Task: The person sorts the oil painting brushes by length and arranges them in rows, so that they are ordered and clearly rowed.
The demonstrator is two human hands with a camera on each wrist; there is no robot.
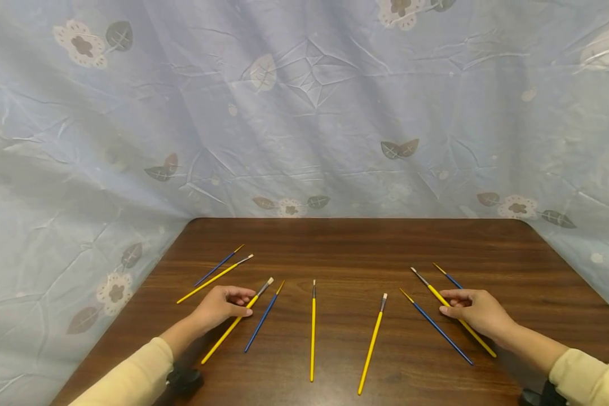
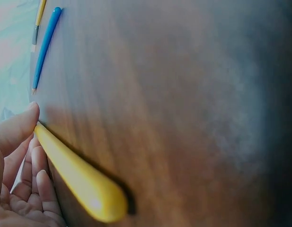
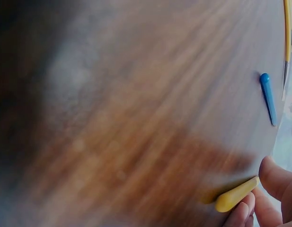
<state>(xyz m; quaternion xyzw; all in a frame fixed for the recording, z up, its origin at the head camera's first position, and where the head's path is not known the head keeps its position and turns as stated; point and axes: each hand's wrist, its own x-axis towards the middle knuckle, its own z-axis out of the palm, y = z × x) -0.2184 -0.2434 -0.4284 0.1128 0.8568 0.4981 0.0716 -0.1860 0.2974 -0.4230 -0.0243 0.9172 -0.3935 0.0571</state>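
My left hand [image 1: 218, 307] pinches a yellow paintbrush [image 1: 224, 339] between thumb and fingers, just below its metal collar. In the left wrist view that yellow handle [image 2: 84, 182] points toward the camera, its rounded end close over the wood. Right beside it lies a blue paintbrush [image 1: 264, 320] with a fine tip. On the other side, my right hand [image 1: 479, 313] pinches another yellow paintbrush [image 1: 478, 338] by the upper handle, seen as a short yellow end [image 3: 233, 196] in the right wrist view. A blue paintbrush [image 1: 438, 330] lies to its left; a second blue one [image 1: 453, 280] is partly hidden behind the hand.
Two yellow paintbrushes, one upright in view [image 1: 313, 338] and one slanted [image 1: 370, 352], lie between the hands. Past my left hand lie a blue paintbrush [image 1: 218, 266] and a yellow one [image 1: 213, 280]. The brown wooden table [image 1: 335, 242] ends at a flowered curtain [image 1: 304, 141].
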